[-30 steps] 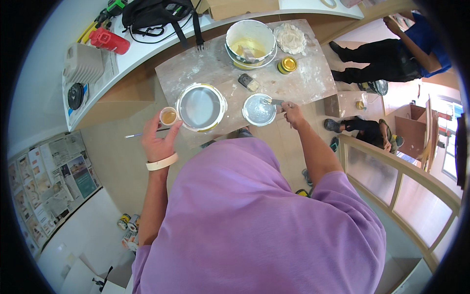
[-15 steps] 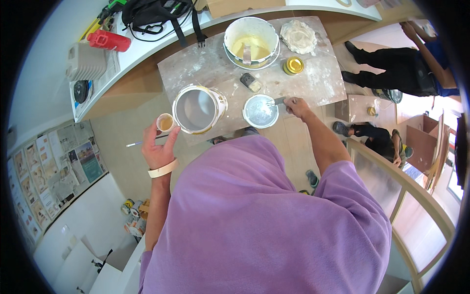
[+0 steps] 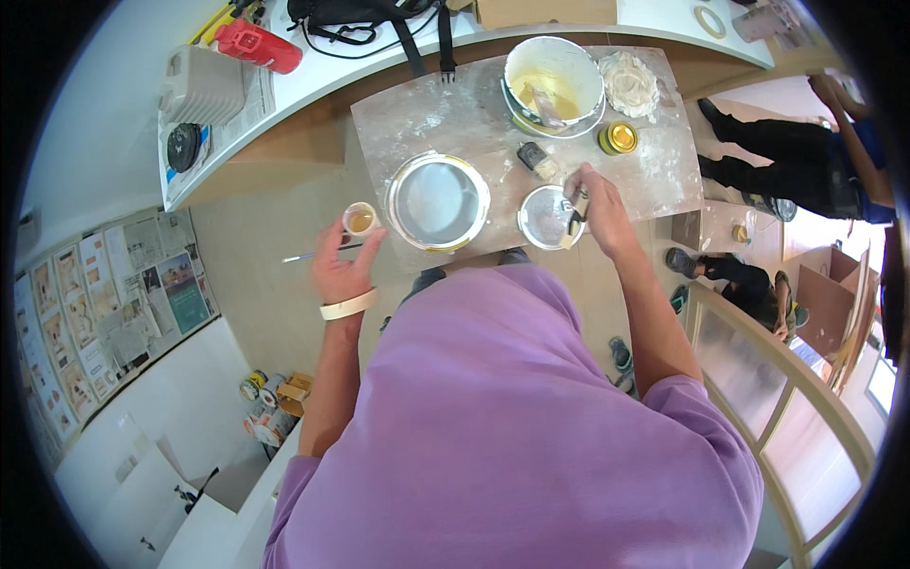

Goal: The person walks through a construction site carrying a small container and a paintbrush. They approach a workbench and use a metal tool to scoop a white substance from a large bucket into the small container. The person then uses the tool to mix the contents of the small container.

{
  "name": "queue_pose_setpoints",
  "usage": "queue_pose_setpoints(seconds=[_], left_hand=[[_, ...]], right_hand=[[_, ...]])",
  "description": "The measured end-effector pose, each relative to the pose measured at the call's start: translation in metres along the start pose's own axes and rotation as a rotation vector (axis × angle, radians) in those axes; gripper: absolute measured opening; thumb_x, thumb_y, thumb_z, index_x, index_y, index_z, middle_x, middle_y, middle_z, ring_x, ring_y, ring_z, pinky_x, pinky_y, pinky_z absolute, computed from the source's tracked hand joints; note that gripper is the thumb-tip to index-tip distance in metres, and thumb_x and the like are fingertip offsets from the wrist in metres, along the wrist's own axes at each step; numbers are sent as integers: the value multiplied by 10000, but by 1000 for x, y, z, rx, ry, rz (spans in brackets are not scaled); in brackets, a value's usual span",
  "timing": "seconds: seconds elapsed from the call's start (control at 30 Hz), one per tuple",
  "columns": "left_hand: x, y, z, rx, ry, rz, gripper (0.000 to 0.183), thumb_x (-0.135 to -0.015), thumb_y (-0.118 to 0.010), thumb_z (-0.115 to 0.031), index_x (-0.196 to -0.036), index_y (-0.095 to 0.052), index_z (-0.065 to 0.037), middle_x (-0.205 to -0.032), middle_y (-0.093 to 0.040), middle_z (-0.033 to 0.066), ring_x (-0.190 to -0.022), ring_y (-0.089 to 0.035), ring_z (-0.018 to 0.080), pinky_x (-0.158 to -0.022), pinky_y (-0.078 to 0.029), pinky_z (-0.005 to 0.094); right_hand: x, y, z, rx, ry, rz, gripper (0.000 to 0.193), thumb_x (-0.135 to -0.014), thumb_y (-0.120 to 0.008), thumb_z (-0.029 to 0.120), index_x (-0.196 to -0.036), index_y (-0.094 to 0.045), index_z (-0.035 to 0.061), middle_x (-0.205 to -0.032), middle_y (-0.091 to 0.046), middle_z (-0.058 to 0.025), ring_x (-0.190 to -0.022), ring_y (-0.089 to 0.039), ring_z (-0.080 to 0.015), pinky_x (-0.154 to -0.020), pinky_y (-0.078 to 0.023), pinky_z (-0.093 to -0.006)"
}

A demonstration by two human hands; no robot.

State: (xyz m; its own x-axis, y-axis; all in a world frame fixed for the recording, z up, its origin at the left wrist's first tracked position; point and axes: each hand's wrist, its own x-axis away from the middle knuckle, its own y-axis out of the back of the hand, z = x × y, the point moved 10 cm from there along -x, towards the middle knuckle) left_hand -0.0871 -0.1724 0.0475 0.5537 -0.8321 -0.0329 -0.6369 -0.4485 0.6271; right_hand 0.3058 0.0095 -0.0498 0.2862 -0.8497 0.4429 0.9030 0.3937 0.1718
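Observation:
My left hand (image 3: 343, 270) is closed round a small cup (image 3: 360, 219) of amber liquid, left of the table. A thin brush (image 3: 301, 258) sticks out sideways from the same hand. My right hand (image 3: 605, 213) grips a small flat scraper (image 3: 575, 216) with a dark middle and a pale end. It is held over a round white lid or shallow tub (image 3: 537, 228) with grey-white stuff in it; whether they touch I cannot tell. Between my hands stands a white bucket (image 3: 438, 202) with a pale grey inside. A dark-handled wide brush (image 3: 536, 159) lies beyond the lid.
At the table's (image 3: 417, 114) far side stand a bucket of yellow paint (image 3: 555, 81), a crusted pale round mass (image 3: 628, 85) and a yellow-topped tin (image 3: 618, 138). A white counter (image 3: 327, 62) curves behind, holding a red bottle (image 3: 256, 45). Two people are at the right.
My right hand has lifted and turned, bringing the scraper from the lid's right edge to a steeper angle over it. The view has shifted. My left hand still holds the cup and thin brush.

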Motion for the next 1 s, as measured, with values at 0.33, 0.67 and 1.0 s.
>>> queue_pose_setpoints(seconds=[0.33,0.67,1.0], left_hand=[[-27,32,28,41,-271,76,509,-827,-925,-183,-1286,-743,-57,-1106,-754,106,-1007,-673,266,-907,-547,395],[-21,62,56,105,-308,20,497,-806,-926,-167,-1259,-758,-52,-1177,-778,125,-1078,-691,305,-961,-545,423],[-5,64,56,80,-258,-33,507,-805,-932,-185,-1265,-759,-58,-1168,-773,132,-1072,-684,312,-959,-543,430]], right_hand=[[16,-182,109,507,283,162,192,-1017,-700,216,-1103,-735,48,-858,-730,-194,-741,-667,-346,-751,-528,-423],[-32,-243,43,1057,258,244,202,-956,-648,91,-1112,-706,-24,-968,-749,-293,-974,-747,-460,-846,-587,-533],[-57,-264,21,1373,246,271,182,-946,-639,63,-1052,-767,-10,-1057,-772,-253,-1011,-763,-431,-882,-617,-523]])
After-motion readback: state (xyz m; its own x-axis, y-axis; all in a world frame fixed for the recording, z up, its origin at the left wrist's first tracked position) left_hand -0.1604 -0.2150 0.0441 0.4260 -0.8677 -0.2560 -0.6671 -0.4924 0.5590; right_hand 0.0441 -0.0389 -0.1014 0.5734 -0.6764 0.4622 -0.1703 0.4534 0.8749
